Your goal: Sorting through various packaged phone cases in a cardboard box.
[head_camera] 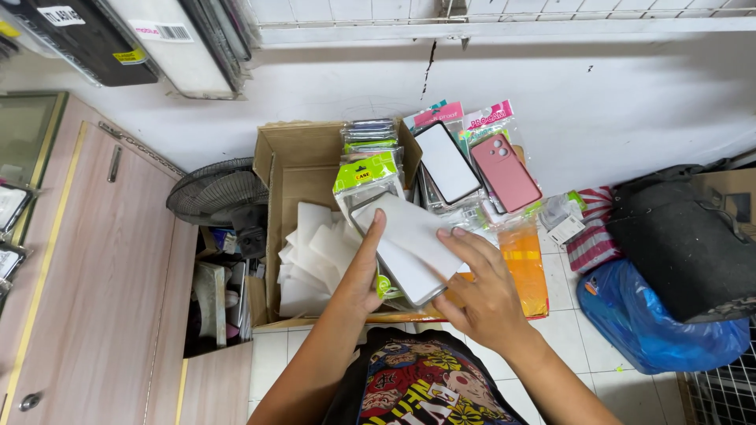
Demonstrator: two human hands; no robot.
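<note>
At the far left of the frame a wooden cabinet [94, 275] runs down the edge, and just right of it, at centre left, a dark fan [216, 191] lies tilted against the wall above a cluttered open compartment [220, 295]. Next to that, in the middle of the frame, an open cardboard box [293, 169] sits on the tiled floor [583, 346], with loose white sheets [315, 252] piled inside it. The left hand [362, 271] reaches up from the lower centre, its fingers closed around the left edge of a white packaged phone case [409, 244], thumb lying along the top face. The case is held tilted over the box, near the middle of the frame, on top of more packets. The right hand [480, 291] grips the same case from its lower right side, fingers curled over the face. Above the hands, packaged cases stand upright in the box: a green-labelled packet [364, 177], a black-rimmed case [447, 161] and a pink case [505, 171]. An orange packet [526, 267] lies just right of the right hand. Further right sit a striped pouch [591, 236], a blue plastic bag [654, 327] and a black bag [685, 244].
</note>
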